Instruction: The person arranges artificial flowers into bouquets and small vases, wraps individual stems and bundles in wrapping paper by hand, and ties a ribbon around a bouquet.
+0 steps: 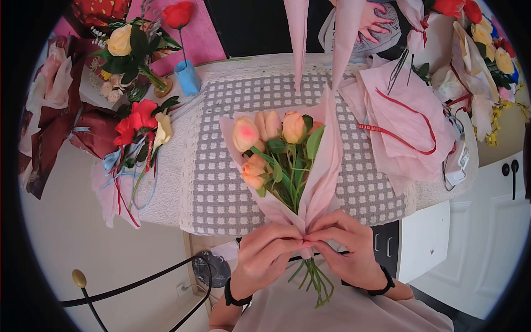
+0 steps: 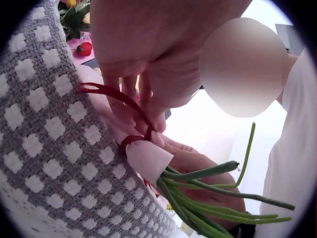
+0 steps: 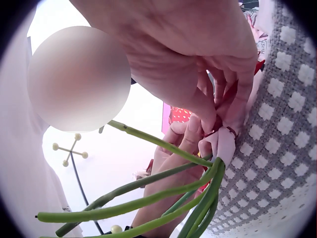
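A bouquet of peach tulips (image 1: 293,127) in pink paper (image 1: 326,171) lies on the checked cloth, its green stems (image 1: 314,279) hanging over the near edge toward the person. Around the gathered neck of the paper (image 2: 148,161) runs a dark red ribbon (image 2: 111,91). The left hand (image 1: 265,252) and right hand (image 1: 345,246) meet at that neck, fingertips together. In the left wrist view the left hand (image 2: 148,49) pinches the ribbon at the crossing. The right hand (image 3: 183,54) pinches a red ribbon (image 3: 227,101) between thumb and fingers in the right wrist view.
Red and cream flowers (image 1: 144,119) and a blue cup (image 1: 188,77) are at the left. Pink paper sheets (image 1: 398,127) with a loose red ribbon (image 1: 423,124) lie at the right, beside more wrapped bouquets. A black curved rod (image 1: 133,285) stands at lower left.
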`<state>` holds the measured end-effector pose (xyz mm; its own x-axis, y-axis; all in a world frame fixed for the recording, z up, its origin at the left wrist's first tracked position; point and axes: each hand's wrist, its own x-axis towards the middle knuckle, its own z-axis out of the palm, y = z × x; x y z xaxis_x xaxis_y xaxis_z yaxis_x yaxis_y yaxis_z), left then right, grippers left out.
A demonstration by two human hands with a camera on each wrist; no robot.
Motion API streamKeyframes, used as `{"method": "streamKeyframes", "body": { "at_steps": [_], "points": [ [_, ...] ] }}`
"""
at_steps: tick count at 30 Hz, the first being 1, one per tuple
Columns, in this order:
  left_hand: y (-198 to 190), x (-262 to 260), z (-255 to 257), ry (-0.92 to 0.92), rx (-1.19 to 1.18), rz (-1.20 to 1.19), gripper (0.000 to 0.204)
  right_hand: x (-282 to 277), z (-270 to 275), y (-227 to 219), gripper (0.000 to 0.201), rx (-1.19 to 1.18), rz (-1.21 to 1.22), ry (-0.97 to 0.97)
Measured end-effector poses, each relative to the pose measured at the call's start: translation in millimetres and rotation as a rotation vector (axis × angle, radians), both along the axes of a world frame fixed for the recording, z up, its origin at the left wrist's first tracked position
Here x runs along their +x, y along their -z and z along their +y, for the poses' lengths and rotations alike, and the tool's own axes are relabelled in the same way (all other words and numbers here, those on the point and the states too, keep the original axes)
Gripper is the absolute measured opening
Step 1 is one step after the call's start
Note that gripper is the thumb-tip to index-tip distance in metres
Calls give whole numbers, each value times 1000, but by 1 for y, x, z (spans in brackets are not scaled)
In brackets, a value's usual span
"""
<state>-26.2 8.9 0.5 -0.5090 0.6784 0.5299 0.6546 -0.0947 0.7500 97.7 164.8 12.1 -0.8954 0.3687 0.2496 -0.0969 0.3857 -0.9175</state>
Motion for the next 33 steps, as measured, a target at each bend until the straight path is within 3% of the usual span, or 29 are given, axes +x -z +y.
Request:
{"method": "streamKeyframes", "body": {
  "at_steps": [6,12,15,20,23,27,33],
  "points": [
    [1,-1,3,-15,14,-157,22,-1,12,-7,19,24,-80,-148],
    [-9,3,3,7,-2,-232,19,-2,11,-10,28,57,-101,-200],
    [-11,10,4,-51,-38,-278,16,-2,9,-2,29,51,-40,-139],
    [-15,14,4,-118,-108,-444,10,-3,6,4,24,236,178,67],
    [-11,13,5,-112,-85,-451,10,1,13,14,24,414,281,2],
    [-14,11,5,-77,-121,-453,13,1,11,15,23,407,265,24],
    [-14,8,6,-65,-109,-506,13,1,10,7,22,670,278,96]
  ]
}}
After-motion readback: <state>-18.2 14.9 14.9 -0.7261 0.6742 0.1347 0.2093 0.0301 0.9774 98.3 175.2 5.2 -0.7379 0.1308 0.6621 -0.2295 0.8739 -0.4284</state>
